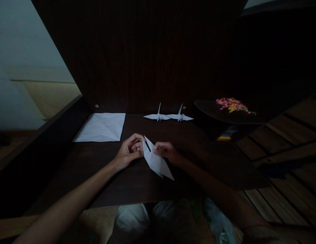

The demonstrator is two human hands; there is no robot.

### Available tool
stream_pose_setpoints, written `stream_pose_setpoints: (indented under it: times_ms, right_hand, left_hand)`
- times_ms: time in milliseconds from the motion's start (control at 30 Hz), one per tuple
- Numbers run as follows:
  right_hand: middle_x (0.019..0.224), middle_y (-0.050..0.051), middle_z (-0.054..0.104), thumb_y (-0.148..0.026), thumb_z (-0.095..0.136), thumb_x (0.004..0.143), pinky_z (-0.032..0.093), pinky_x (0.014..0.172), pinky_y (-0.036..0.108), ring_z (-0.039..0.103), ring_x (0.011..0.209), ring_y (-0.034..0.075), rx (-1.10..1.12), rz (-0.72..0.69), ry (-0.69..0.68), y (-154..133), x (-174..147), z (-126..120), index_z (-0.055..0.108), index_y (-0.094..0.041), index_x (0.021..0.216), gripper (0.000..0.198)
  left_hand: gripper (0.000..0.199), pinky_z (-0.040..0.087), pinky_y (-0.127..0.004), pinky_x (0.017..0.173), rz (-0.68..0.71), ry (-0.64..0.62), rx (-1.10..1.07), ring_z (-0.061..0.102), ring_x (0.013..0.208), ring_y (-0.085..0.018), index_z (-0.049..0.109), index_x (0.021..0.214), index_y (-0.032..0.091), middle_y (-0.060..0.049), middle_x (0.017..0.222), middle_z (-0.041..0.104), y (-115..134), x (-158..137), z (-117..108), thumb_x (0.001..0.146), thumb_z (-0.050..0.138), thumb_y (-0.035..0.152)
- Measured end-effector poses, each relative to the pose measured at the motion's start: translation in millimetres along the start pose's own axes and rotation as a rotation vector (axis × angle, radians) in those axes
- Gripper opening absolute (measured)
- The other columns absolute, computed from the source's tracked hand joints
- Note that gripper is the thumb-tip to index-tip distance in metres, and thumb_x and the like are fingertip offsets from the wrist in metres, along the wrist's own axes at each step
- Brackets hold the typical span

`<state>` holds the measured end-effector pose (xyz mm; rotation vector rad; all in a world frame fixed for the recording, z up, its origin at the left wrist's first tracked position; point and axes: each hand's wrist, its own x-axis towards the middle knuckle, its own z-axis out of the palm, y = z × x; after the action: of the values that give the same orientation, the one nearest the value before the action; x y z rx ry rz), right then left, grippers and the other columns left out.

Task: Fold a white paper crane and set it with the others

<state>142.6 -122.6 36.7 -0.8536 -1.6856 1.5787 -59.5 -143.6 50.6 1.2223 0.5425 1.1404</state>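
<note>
Between my hands is a piece of folded white paper (158,162), a long pointed diamond shape with a narrow slit between two flaps at its far end. My left hand (129,149) pinches the far left flap between thumb and fingers. On the other side my right hand (166,151) grips the right edge, its thumb lying on top of the paper. The near tip points down and to the right, held above the dark table. Behind, two finished paper cranes (158,117) (180,117) stand side by side with wings touching or overlapping.
White creased paper sheets (101,127) lie at the back left of the dark wooden table (117,189). A raised board (78,101) edges the left side, and a tall panel (147,51) rises behind. Small colourful pieces (233,104) are heaped on a dark corner shelf (206,107) at right.
</note>
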Motion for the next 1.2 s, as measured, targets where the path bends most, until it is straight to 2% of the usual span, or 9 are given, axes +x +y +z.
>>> stream_pose_setpoints:
  times_ms: [100,200,367,833,1067,1200]
  right_hand:
    - [0.059,-0.004,0.047,-0.053,0.069,0.072,0.027,0.051,0.022,0.039,0.054,0.009,-0.025,-0.007,-0.016,-1.2,-0.8,0.6,0.058,-0.015,0.066,0.039]
    - [0.058,-0.004,0.047,-0.053,0.068,0.072,0.028,0.051,0.022,0.040,0.054,0.009,-0.053,-0.011,-0.028,-2.4,-1.4,0.9,0.058,-0.015,0.065,0.040]
    - [0.058,-0.003,0.049,-0.053,0.067,0.073,0.029,0.051,0.022,0.042,0.054,0.009,-0.067,-0.021,-0.017,-3.5,-2.0,0.9,0.059,-0.015,0.065,0.040]
    - [0.061,-0.002,0.052,-0.052,0.067,0.073,0.030,0.051,0.023,0.043,0.054,0.010,-0.034,-0.056,0.113,-3.9,-0.3,2.5,0.058,-0.016,0.066,0.038]
    - [0.062,-0.002,0.053,-0.047,0.065,0.076,0.033,0.053,0.023,0.045,0.056,0.010,-0.063,-0.121,0.166,-0.1,1.1,3.5,0.058,-0.016,0.065,0.033]
    - [0.062,-0.002,0.053,-0.046,0.064,0.078,0.033,0.052,0.023,0.047,0.057,0.011,-0.114,-0.146,0.230,2.9,1.3,3.1,0.057,-0.017,0.065,0.032]
  left_hand:
    - [0.031,0.043,-0.018,0.057,-0.013,-0.038,0.010,0.054,0.063,-0.009,0.054,0.086,0.016,0.001,0.073,0.055,1.4,0.7,0.2,0.068,0.078,0.023]
    - [0.029,0.044,-0.017,0.058,0.033,-0.016,0.054,0.055,0.067,-0.009,0.054,0.079,0.015,0.000,0.077,0.055,2.4,1.6,0.2,0.067,0.079,0.022]
    - [0.027,0.045,-0.019,0.059,0.077,-0.014,0.139,0.055,0.070,-0.010,0.055,0.079,0.015,0.000,0.082,0.052,1.4,1.9,-2.0,0.068,0.078,0.023]
    - [0.022,0.044,-0.025,0.062,0.284,0.028,0.514,0.052,0.069,-0.013,0.052,0.070,0.016,-0.002,0.077,0.055,4.7,4.4,-5.5,0.073,0.073,0.023]
    - [0.015,0.047,-0.030,0.071,0.342,0.105,0.692,0.056,0.076,-0.016,0.057,0.071,0.016,-0.005,0.082,0.057,4.6,3.9,-6.5,0.074,0.070,0.020]
    - [0.013,0.047,-0.027,0.064,0.328,0.143,0.724,0.056,0.072,-0.015,0.063,0.083,0.016,-0.005,0.086,0.057,3.7,3.9,-6.4,0.075,0.071,0.022]
